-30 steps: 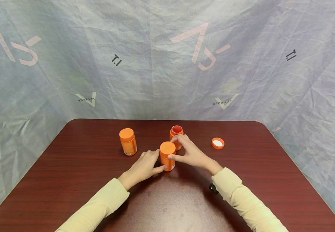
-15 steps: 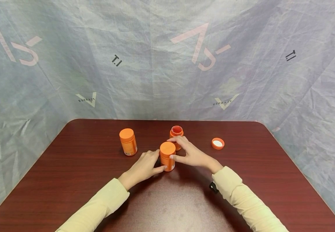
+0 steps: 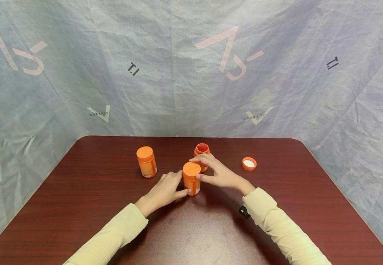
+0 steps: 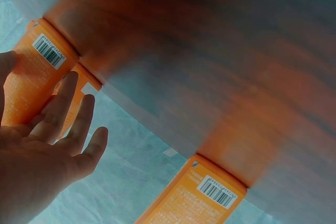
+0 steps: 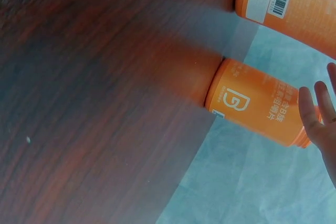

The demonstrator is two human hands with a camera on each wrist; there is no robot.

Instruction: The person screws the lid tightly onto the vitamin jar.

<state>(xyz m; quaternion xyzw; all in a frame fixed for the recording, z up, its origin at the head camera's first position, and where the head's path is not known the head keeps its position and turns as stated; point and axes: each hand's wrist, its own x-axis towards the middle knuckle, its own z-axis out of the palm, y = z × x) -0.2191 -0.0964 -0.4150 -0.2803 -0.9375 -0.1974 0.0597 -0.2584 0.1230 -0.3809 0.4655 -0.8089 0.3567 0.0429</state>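
Observation:
In the head view, an orange capped bottle (image 3: 192, 182) stands upright at the middle of the table. My left hand (image 3: 165, 189) holds its lower body from the left, thumb across the front. From the right, my right hand (image 3: 216, 172) grips the bottle's orange lid (image 3: 191, 169), thumb at the front and fingers at the back. Just behind stands an uncapped orange bottle (image 3: 201, 148), partly hidden by the right hand. The left wrist view shows the held bottle (image 4: 39, 77) with its barcode, between thumb and fingers. In the right wrist view, the uncapped bottle (image 5: 252, 100) lies behind the spread fingertips (image 5: 310, 109).
Another capped orange bottle (image 3: 146, 162) stands at the back left. A loose orange lid (image 3: 249, 163) lies at the right with its white inside facing up. The dark red wooden table (image 3: 78, 206) ends at a grey cloth backdrop (image 3: 151, 92) with printed letters.
My right thumb has slid a little right and up along the lid while the right fingers have moved left behind it. The left hand and the bottles keep their places.

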